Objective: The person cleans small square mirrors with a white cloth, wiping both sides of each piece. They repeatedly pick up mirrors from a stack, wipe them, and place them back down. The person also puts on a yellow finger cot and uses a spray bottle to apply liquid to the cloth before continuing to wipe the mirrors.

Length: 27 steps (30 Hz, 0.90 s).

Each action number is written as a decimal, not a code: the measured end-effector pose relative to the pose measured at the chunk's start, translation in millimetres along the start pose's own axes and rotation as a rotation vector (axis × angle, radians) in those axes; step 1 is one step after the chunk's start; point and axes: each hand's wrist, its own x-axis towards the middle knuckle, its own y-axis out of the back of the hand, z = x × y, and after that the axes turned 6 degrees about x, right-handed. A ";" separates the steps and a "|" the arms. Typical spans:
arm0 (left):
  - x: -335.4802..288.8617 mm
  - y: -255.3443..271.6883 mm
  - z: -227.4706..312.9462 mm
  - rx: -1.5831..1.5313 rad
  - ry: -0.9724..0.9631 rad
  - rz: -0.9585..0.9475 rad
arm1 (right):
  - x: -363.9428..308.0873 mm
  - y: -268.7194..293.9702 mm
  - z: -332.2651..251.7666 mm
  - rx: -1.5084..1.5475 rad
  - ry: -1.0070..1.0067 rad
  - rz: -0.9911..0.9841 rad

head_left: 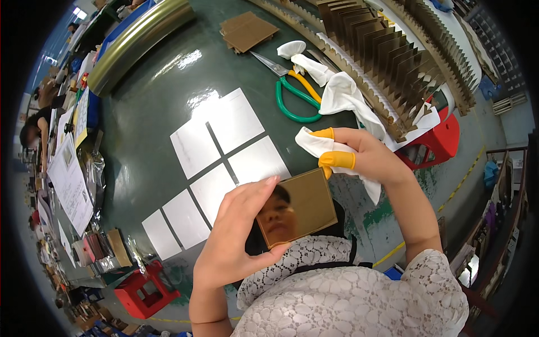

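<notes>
the left hand (238, 236) grips a square gold mirror plate (297, 206) by its left edge, face tilted up. the right hand (359, 154), wearing yellow finger cots, clutches a white cloth (320, 147) touching the plate's upper right corner, nearer than the scissors (295, 90) beyond.

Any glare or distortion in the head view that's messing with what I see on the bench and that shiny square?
Head view: overhead lights throw bright glare patches on the dark green bench; the fisheye bends the bench edges and rack toward the rim, corners black; the gold mirror tile in the left hand shows a reflection, not its own surface; the right hand and cloth stay sharp.
</notes>
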 end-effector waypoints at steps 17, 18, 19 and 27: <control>-2.3 9.4 -7.3 -0.135 -0.084 -0.070 | 2.7 -5.0 -2.8 -0.085 -0.023 -0.223; -4.4 14.0 -9.1 -0.084 0.024 0.033 | -0.3 -9.6 -2.7 -0.030 -0.008 -0.095; -6.1 17.4 -9.8 -0.033 0.132 0.135 | -3.3 -13.8 -1.6 0.026 0.007 0.034; -9.0 -32.3 11.9 -0.009 0.390 0.444 | 7.5 -73.9 33.8 0.151 0.396 0.593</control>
